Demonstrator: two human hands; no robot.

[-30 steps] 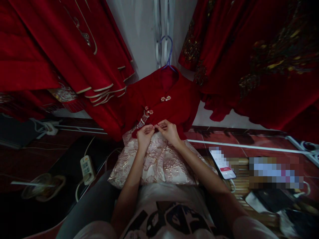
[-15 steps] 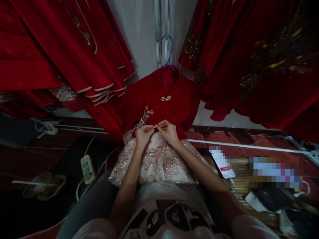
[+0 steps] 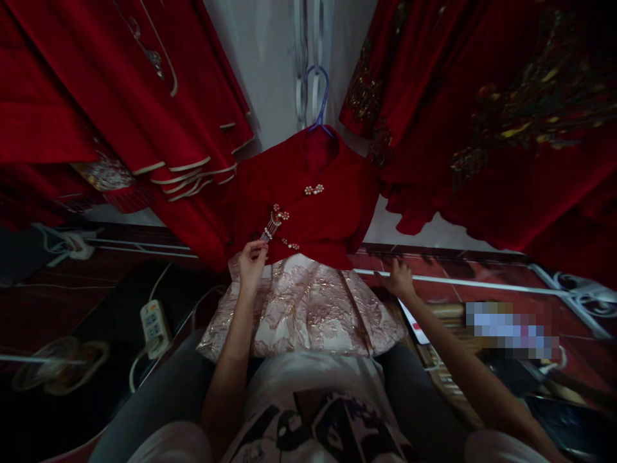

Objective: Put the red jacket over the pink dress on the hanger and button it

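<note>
A red top (image 3: 328,222) hangs from a purple hanger (image 3: 324,96), with a pale pink-gold brocade skirt (image 3: 308,308) beneath it, spread over my lap. Pearl fastenings (image 3: 314,190) decorate its chest, and another pearl fastening (image 3: 290,245) lies near the hem. My left hand (image 3: 252,260) pinches the lower end of a beaded tassel (image 3: 272,225) at the top's left side; the fingertips partly hide it. Off to the right of the skirt is my right hand (image 3: 399,280), fingers apart and holding nothing, just above a phone (image 3: 414,325).
More red garments with beading hang at left (image 3: 193,128) and right (image 3: 482,193). A power strip (image 3: 155,329) and a clear plastic cup (image 3: 45,363) sit on a black surface at left. On the right, a bamboo bench (image 3: 450,386) holds the phone and dark items. A white rail (image 3: 457,281) runs behind.
Both hands have parted from the pearl fastening at the hem. My left hand shifted left to the tassel's end; my right hand swung right, off the garment. The view turned slightly right.
</note>
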